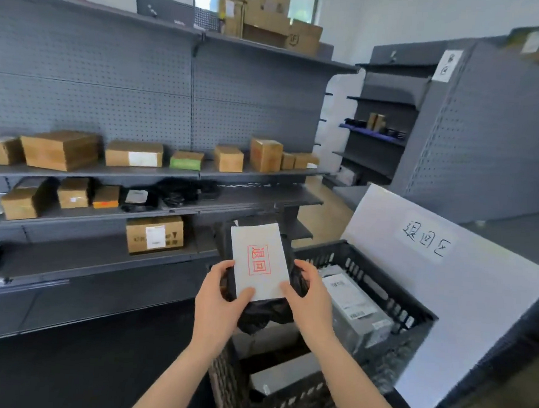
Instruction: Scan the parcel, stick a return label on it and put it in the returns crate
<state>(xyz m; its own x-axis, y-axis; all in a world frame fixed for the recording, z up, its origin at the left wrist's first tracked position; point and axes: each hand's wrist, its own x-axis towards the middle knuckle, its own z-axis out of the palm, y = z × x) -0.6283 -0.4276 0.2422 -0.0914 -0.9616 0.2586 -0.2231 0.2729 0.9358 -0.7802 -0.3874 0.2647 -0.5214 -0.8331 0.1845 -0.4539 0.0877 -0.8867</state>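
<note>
I hold a black plastic-bag parcel (263, 313) upright in front of me, above the near left part of the black slatted returns crate (383, 286). A white return label (260, 261) with a red stamp lies on the parcel's front. My left hand (219, 298) grips the parcel's left edge, thumb on the label's lower left corner. My right hand (308, 296) grips the right edge, thumb on the label's lower right corner. No scanner is in view.
Grey bagged parcels (354, 313) lie inside the crate. A white board (445, 296) with handwritten characters leans behind it. Grey pegboard shelving (156, 171) on the left carries several cardboard boxes. A second shelf unit (474, 128) stands at the right.
</note>
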